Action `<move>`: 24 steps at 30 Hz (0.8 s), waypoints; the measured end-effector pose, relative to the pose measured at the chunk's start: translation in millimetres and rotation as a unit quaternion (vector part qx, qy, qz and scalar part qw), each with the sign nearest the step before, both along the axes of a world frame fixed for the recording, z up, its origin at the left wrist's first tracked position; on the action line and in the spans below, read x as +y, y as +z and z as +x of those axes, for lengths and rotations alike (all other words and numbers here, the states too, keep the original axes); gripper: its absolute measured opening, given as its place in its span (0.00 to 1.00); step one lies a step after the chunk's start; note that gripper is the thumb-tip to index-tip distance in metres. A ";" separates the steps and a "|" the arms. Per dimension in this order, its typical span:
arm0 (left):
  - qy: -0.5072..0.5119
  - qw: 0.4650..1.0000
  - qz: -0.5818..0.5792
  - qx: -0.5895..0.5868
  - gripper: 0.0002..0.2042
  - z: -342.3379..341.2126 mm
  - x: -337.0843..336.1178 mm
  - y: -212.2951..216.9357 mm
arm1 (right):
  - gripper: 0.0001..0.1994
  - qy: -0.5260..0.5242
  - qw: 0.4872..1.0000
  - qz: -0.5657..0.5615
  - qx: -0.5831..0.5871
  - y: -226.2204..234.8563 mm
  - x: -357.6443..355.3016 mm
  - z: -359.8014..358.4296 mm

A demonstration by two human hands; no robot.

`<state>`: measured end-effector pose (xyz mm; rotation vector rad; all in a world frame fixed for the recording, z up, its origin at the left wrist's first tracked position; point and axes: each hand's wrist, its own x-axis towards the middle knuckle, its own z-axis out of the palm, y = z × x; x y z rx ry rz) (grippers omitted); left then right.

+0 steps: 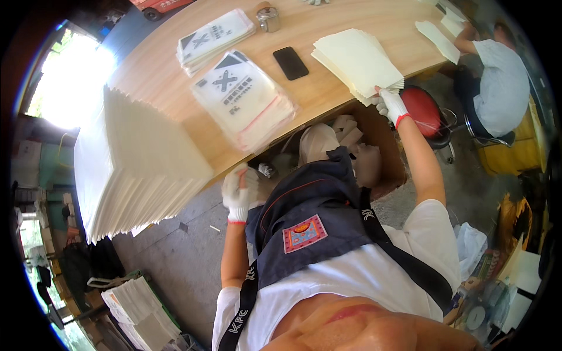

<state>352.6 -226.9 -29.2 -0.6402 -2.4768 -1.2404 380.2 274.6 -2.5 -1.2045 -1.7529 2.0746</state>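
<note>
My right hand (pixel 391 106), in a white glove with a red cuff and a bare thumb tip, grips the near right corner of a fanned stack of cream paper sheets (pixel 358 61) on the wooden table. The thumb lies on top and the other fingers are partly hidden at the edge. My left hand (pixel 236 188), gloved alike, is held by the near table edge, in front of my dark apron (pixel 313 202). Its fingers look curled, slightly blurred, and I see nothing in them. Closest to it are a tall stack of white sheets (pixel 137 169) and a pile of printed clear plastic bags (pixel 249 105).
Another bag pile (pixel 216 38), a black phone (pixel 290 63) and a glass jar (pixel 268 20) are on the table (pixel 328 20). A cardboard box (pixel 389 158) with paper scraps stands below the edge. A red stool (pixel 422 111) and a seated person (pixel 500 82) are at right.
</note>
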 end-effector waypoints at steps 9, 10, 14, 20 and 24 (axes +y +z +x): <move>-0.024 0.981 -0.186 0.039 0.11 -93.0 73.0 44.3 | 0.09 -0.050 0.981 -0.182 0.048 -12.4 4.7 1.9; -0.022 0.976 -0.211 0.037 0.12 -105.7 78.1 41.0 | 0.11 0.017 0.951 -0.300 0.076 -33.7 25.8 14.5; 0.010 0.940 -0.339 -0.033 0.14 -120.5 80.5 41.3 | 0.15 -0.018 0.955 -0.285 0.080 -10.1 -23.7 32.5; 0.038 0.898 -0.435 -0.052 0.12 -134.6 98.4 48.2 | 0.10 -0.090 0.977 -0.078 0.174 -17.2 3.6 29.3; 0.053 0.925 -0.369 -0.066 0.13 -147.4 81.1 35.3 | 0.13 0.016 0.955 -0.085 0.285 7.3 -19.6 36.6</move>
